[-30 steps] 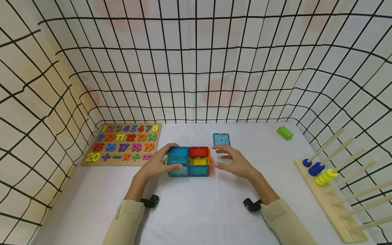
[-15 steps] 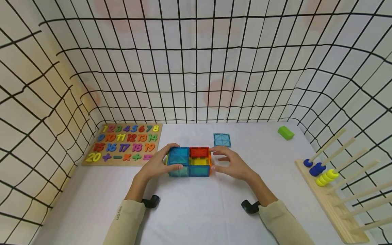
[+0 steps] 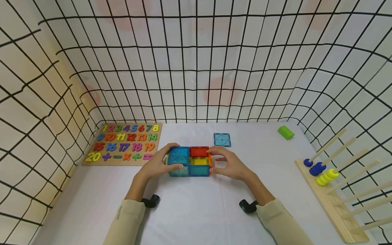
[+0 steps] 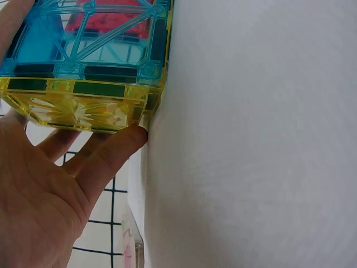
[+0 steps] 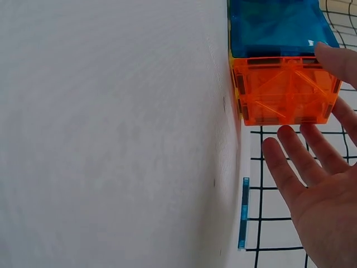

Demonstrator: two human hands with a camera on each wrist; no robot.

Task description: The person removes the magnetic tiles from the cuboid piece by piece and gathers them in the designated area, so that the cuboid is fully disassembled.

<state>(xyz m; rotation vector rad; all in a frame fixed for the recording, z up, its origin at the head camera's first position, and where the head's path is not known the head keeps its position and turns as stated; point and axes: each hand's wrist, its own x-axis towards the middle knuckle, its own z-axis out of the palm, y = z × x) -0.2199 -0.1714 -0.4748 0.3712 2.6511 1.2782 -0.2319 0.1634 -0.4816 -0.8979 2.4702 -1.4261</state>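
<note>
Wht tbl (image 3: 196, 211) w/ tile box (image 3: 199, 170)

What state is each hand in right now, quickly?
Left hand: holding the box.
Right hand: pinching the box at its orange end.

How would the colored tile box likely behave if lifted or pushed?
The tile box is probably light, being hollow and thin-walled. It may split along its seams, since it is built from separate panels. Rolling seems unlikely, given its flat sides.
</note>
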